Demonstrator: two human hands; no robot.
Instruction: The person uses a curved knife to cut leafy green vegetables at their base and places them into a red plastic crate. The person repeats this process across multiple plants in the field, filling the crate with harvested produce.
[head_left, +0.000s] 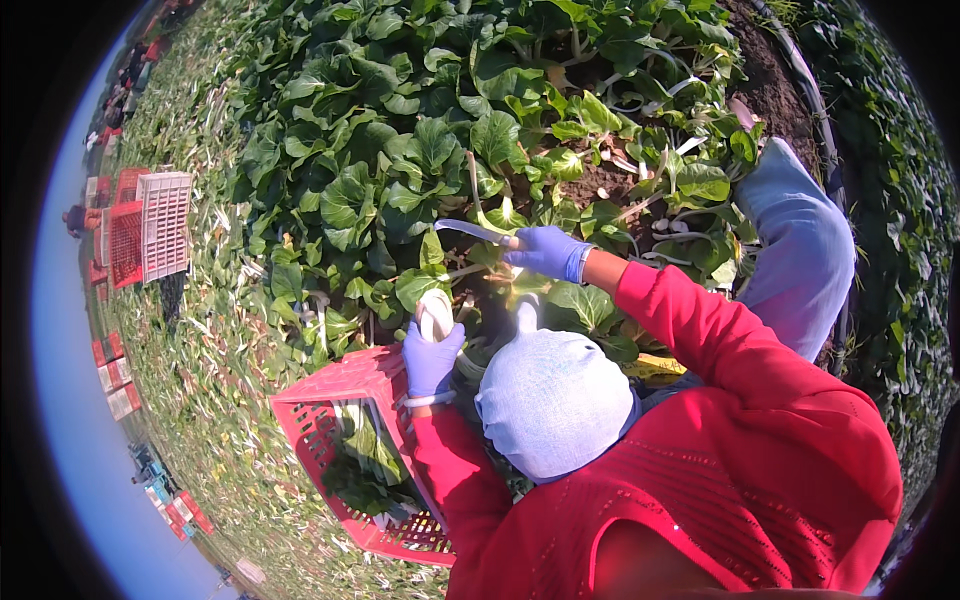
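Note:
My right hand (551, 253), in a purple glove, grips the handle of a knife (474, 230). Its blade points left over the leaves. My left hand (433, 358), gloved in the same purple, is closed around a bok choy (435, 313) with its pale stem base facing up; the leaves of that one are hidden. Just below the left hand stands a red plastic crate (382, 371), with cut bok choy (367, 442) lying inside. Growing leafy bok choy (420, 150) fill the bed in front of both hands.
My denim-covered knees (559, 405) are bent close to the plants. A pale hose (814, 97) runs along bare soil at the right. Cut stems and leaves (247, 420) litter the ground at left. Stacked crates (165, 225) stand farther off, with a person (81, 220) beyond them.

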